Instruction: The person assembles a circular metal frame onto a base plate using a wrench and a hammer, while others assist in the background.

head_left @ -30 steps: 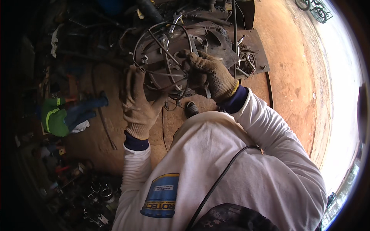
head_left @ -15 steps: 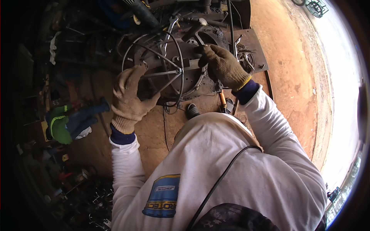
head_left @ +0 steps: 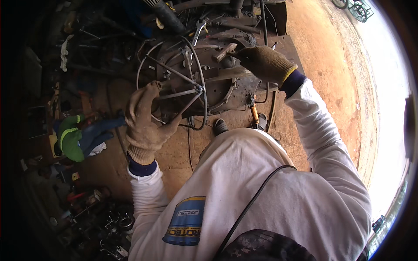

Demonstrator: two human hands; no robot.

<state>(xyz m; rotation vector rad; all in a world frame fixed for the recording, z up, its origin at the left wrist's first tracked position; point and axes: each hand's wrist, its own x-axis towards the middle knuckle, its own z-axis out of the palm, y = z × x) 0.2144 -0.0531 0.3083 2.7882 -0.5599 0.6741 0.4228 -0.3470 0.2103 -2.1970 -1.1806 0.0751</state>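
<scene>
A round metal frame (head_left: 203,82), made of bent rod rings joined by straight spokes, stands tilted over the dirty metal workbench. My left hand (head_left: 146,117), in a brown knitted glove, grips its left side, thumb against a lower spoke and fingers at the ring. My right hand (head_left: 267,65), gloved the same way, is closed round the handle of a hammer (head_left: 225,51). The hammer's head hangs just right of the frame, above the bench; most of its handle is hidden by the glove. A combination spanner (head_left: 199,33) lies behind the frame.
A dark cylinder (head_left: 167,16) lies at the bench's far side. An orange-handled tool (head_left: 254,114) hangs at the near edge, above my shoes (head_left: 220,126). Cables run down to the floor. A person in a green top (head_left: 72,141) is low at the left, among clutter.
My right hand has shifted slightly right, and the hammer's head has come down and turned. My left hand keeps its hold on the frame, which has barely moved.
</scene>
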